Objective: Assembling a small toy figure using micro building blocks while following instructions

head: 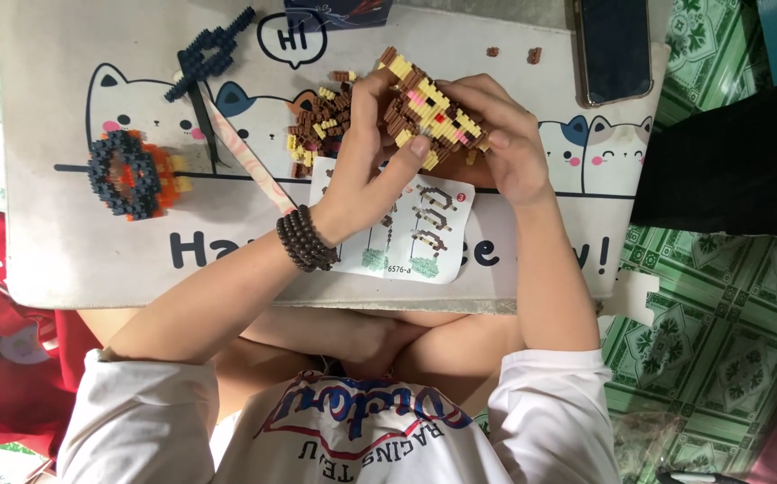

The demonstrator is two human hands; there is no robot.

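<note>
Yellow and brown, the small-brick figure (pixel 426 115) sits above the table mat (pixel 92 260), gripped between both my hands. My left hand (pixel 366 184) clasps it from 8 o'clock, thumb pressed on its lower edge. My right hand (pixel 505 134) clenches it from 3 o'clock. A loose brick pile (pixel 316 125) lies just beside it at 9 o'clock. The instruction sheet (pixel 415 237) lies at 6 o'clock. A dark-blue brick ring (pixel 126 175) rests well apart at 9 o'clock; a phone (pixel 615 49) at 2 o'clock.
</note>
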